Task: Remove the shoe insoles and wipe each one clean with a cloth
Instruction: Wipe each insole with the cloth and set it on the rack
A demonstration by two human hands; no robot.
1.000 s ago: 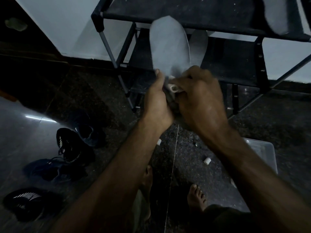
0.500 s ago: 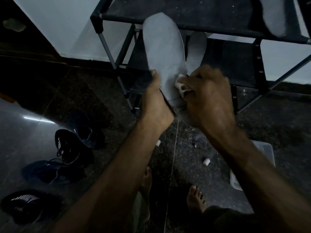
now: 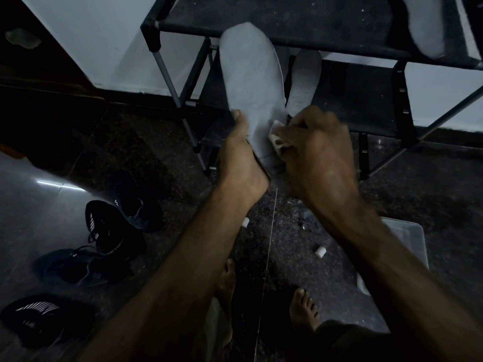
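— What lay on the floor [image 3: 300, 246]?
— Four dark shoes [image 3: 104, 231] at the left, small white bits [image 3: 320, 252], a clear tub [image 3: 407, 239].
— And the rack [image 3: 326, 19]?
— Its shelves bore pale insoles [image 3: 304, 82].

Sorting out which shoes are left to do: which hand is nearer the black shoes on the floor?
Left. The left hand grips the insole above and right of the black shoes; the right hand, holding the cloth, is farther right.

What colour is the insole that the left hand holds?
Light grey insole, seen in the head view.
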